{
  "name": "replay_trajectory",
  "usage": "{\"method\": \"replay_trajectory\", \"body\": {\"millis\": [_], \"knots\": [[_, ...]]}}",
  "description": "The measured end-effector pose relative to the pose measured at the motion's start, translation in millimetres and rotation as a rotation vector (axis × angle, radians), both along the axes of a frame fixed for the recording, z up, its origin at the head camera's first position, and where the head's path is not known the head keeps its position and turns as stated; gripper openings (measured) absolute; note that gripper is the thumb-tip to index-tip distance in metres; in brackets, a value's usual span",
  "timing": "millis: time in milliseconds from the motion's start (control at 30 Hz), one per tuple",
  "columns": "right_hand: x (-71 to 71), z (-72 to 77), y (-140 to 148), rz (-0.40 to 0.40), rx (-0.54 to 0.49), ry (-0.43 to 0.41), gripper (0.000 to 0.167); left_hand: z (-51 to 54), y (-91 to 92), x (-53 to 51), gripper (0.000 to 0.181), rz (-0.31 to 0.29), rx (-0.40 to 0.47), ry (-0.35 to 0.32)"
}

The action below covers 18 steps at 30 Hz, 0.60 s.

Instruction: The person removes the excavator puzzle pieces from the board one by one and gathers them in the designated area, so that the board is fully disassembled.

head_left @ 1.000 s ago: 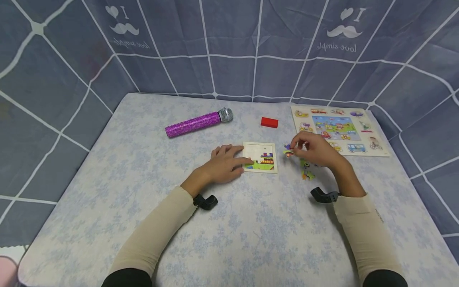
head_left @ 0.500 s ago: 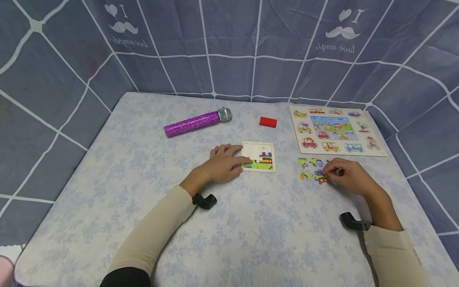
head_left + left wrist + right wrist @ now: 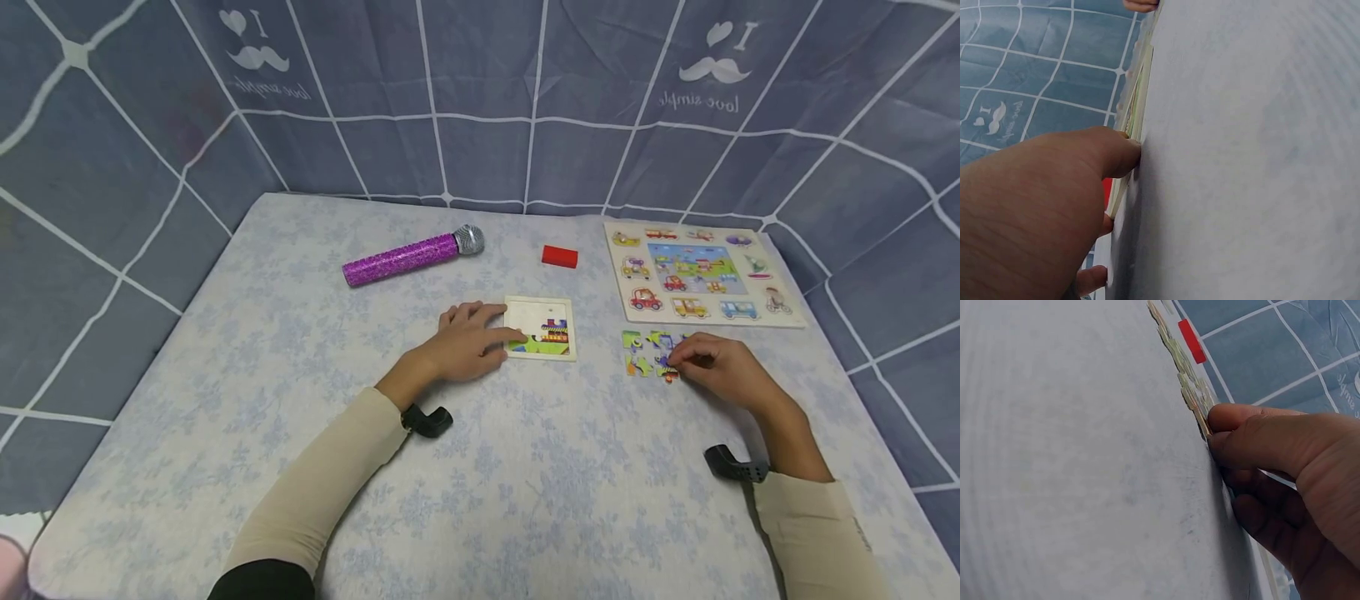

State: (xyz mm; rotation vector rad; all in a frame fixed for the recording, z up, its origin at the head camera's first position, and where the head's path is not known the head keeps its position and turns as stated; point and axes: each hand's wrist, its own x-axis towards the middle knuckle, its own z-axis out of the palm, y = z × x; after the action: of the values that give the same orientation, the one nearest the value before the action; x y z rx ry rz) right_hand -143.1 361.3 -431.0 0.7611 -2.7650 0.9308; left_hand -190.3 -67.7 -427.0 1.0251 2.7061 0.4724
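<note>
In the head view my left hand (image 3: 465,343) lies palm down at the left side of a small framed puzzle tray (image 3: 558,301), its fingers spread and index fingertip on the train picture. In the left wrist view, the left thumb (image 3: 1119,153) touches the tray's edge (image 3: 1145,94). My right hand (image 3: 723,367) is low over the table on the right, thumb and forefinger pinching a puzzle piece (image 3: 667,374). In the right wrist view the fingertips meet this piece's edge (image 3: 1194,407). Several other loose puzzle pieces (image 3: 633,340) lie beside it; the fingers partly hide some.
A vehicle peg puzzle board (image 3: 637,314) lies behind the loose pieces. A red block (image 3: 560,257) sits behind the tray, and a glittery purple microphone (image 3: 405,259) lies at the back left. Tiled-pattern fabric (image 3: 487,158) stands along the table's far edge.
My right hand has moved right and toward me, carrying the puzzle piece from beside the tray to the loose pieces. Over the last half second it barely shifts. My left hand stays put.
</note>
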Motion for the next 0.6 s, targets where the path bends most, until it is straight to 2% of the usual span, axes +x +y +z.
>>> {"method": "replay_trajectory", "body": {"millis": [433, 600], "knots": [[0.4, 0.1, -1.5, -0.027, -0.018, -0.033, 0.024, -2.0, -0.1, -0.8, 0.043, 0.004, -0.001, 0.013], [0.2, 8.1, -1.4, -0.053, -0.026, -0.052, 0.019, -1.5, 0.7, -0.9, 0.043, -0.005, 0.004, 0.016]]}}
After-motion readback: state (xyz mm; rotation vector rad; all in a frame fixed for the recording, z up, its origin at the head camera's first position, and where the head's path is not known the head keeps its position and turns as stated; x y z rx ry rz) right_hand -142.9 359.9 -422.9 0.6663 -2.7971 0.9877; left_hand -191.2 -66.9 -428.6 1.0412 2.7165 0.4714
